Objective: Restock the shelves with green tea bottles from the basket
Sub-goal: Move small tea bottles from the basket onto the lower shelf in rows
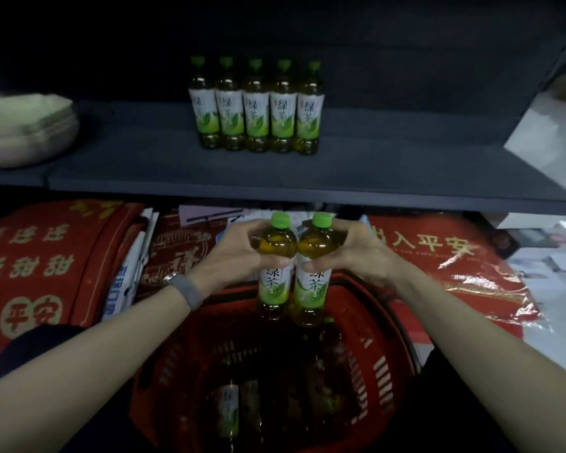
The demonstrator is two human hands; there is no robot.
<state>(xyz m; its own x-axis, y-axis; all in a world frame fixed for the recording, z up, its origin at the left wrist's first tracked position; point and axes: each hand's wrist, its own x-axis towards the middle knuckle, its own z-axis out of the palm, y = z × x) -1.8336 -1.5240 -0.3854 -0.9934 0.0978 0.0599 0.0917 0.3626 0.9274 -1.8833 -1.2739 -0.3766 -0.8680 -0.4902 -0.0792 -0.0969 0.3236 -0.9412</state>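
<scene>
Above the red basket (389,338), below the shelf (307,171) | left hand (232,253) grips one green tea bottle (274,279) at its shoulder, right hand (350,253) grips a second bottle (311,282), both upright and touching | advice: clear the shelf lip, set both before the row of five (257,106), labels forward.

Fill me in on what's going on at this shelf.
A person is restocking green tea. The left hand grips the left bottle and the right hand grips the right bottle. Both are held upright, side by side, above the red basket and in front of the dark shelf. A row of five bottles stands on that shelf. Spare bottles lie in the basket.
</scene>
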